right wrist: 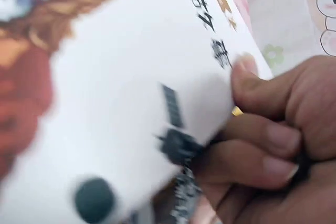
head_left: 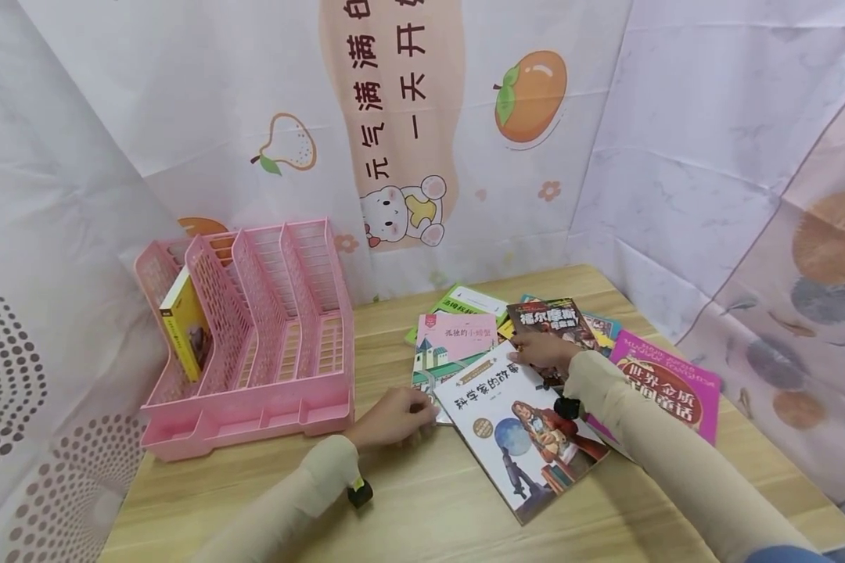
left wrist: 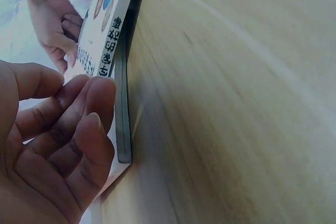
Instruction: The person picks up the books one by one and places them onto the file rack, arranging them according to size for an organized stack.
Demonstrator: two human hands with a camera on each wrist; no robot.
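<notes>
A white book [head_left: 489, 407] with a scientist picture on its cover lies tilted over other books in the head view. My right hand [head_left: 545, 352] pinches its upper right corner, thumb on the cover and fingers beneath, as the right wrist view shows [right wrist: 278, 129]. At the book's left edge is my left hand [head_left: 394, 418], its fingers loosely bent. In the left wrist view the left fingertips [left wrist: 100, 95] come close to the book's spine [left wrist: 116, 30]; whether they touch it I cannot tell. Under the white book's upper left side lies a pink book [head_left: 458, 328].
A pink desk file rack [head_left: 275, 399] stands at the left, a yellow book [head_left: 186, 328] upright in its leftmost slot. Behind and right of the white book lie a green book [head_left: 468, 301], a dark book [head_left: 552, 317] and a magenta book [head_left: 700, 383]. Printed cloth [head_left: 465, 156] hangs behind the table.
</notes>
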